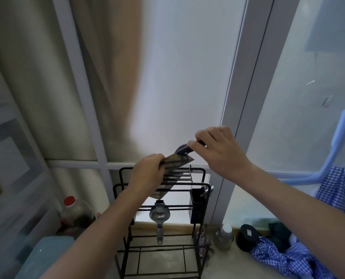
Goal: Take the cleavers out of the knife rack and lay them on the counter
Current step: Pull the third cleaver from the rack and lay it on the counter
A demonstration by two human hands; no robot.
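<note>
A black wire knife rack stands on the counter in front of a window. A cleaver with a dark handle is held just above the rack's top, tilted with its handle up to the right. My right hand grips the handle. My left hand pinches the blade's far end. Another blade shows below my left hand, still among the rack's top bars.
A metal lemon squeezer hangs from the rack's front; a black utensil holder is clipped to its right side. A red-capped bottle and a teal box stand left. A jar, black lid and blue checked cloth lie right.
</note>
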